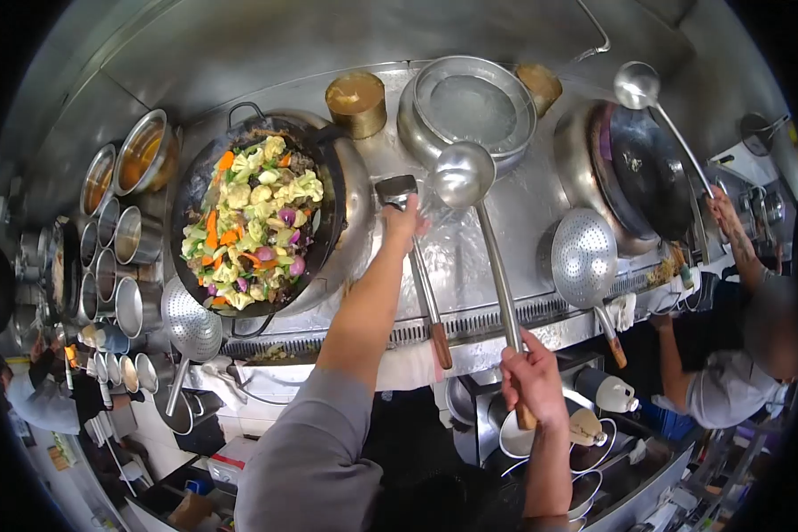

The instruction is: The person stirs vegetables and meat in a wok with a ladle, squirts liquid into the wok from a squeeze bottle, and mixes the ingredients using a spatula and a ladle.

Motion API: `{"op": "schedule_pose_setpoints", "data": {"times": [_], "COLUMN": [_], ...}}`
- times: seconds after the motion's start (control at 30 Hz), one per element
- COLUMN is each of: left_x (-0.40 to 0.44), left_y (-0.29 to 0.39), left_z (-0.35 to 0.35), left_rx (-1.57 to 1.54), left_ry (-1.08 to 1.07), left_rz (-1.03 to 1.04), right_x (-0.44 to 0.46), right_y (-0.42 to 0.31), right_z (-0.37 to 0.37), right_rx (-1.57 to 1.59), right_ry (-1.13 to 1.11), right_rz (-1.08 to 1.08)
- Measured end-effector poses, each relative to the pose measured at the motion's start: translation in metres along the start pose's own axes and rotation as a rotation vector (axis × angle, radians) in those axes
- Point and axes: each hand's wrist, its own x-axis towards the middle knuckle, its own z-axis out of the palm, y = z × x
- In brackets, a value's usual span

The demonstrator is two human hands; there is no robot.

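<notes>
My right hand is closed round the lower handle of a long ladle, its bowl raised over the steel counter. My left hand reaches forward, its fingers curled over the neck of a wok spatula and hiding that part. The spatula's dark head shows just beyond the fingers, its wooden grip towards me. Left of that hand, a black wok holds cauliflower, carrot slices, purple onion pieces and green vegetables. Ahead of the ladle, a steel pot contains a round basin of cloudy liquid.
A skimmer lies to the right, another by the wok. Cans stand at the back. Steel bowls and containers line the left. At right, another person's hand holds a ladle by a second wok.
</notes>
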Motion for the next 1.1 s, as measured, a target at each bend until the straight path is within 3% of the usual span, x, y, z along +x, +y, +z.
{"op": "schedule_pose_setpoints", "data": {"times": [0.03,0.13,0.17,0.2,0.23,0.3,0.47,0.53,0.67,0.8,0.9,1.0,1.1], "left_x": [0.002,-0.012,-0.016,-0.025,-0.036,-0.052,-0.08,-0.08,-0.047,-0.033,-0.021,-0.008,-0.038], "left_y": [0.014,0.025,0.029,0.031,0.036,0.053,0.081,0.078,0.071,0.103,0.107,0.097,0.104], "left_z": [-0.001,0.01,0.008,0.004,-0.002,-0.013,-0.031,-0.036,-0.034,-0.01,0.009,0.022,0.019], "left_rx": [-0.325,-0.276,-0.124,-0.116,-0.207,-0.366,-0.39,-0.403,-0.264,-0.299,-0.394,-0.353,-0.232], "left_ry": [-0.337,-0.355,-0.405,-0.404,-0.468,-0.595,-0.673,-0.709,-0.746,-0.733,-0.61,-0.718,-0.689], "left_rz": [-0.404,-0.369,-0.365,-0.36,-0.375,-0.518,-0.448,-0.328,-0.449,-0.507,-0.633,-0.681,-0.495], "right_x": [0.004,0.031,0.046,0.061,0.081,0.112,0.196,0.173,0.121,0.062,0.024,0.001,0.002], "right_y": [0.005,0.02,0.022,0.024,0.023,-0.007,-0.043,-0.089,-0.097,-0.082,-0.065,-0.046,-0.026], "right_z": [0.002,-0.004,-0.009,-0.014,-0.021,-0.029,-0.041,-0.026,-0.036,-0.048,-0.044,-0.032,-0.025], "right_rx": [-0.09,-0.234,-0.472,-0.708,-0.752,-0.812,-0.951,-0.065,0.198,0.199,0.13,-0.027,-0.108], "right_ry": [-0.001,0.064,0.157,0.254,0.291,0.283,0.298,-0.056,-0.112,-0.104,-0.128,-0.056,-0.05], "right_rz": [-0.054,-0.15,-0.329,-0.506,-0.623,-0.626,-0.737,-0.102,-0.076,-0.067,-0.053,-0.032,-0.109]}}
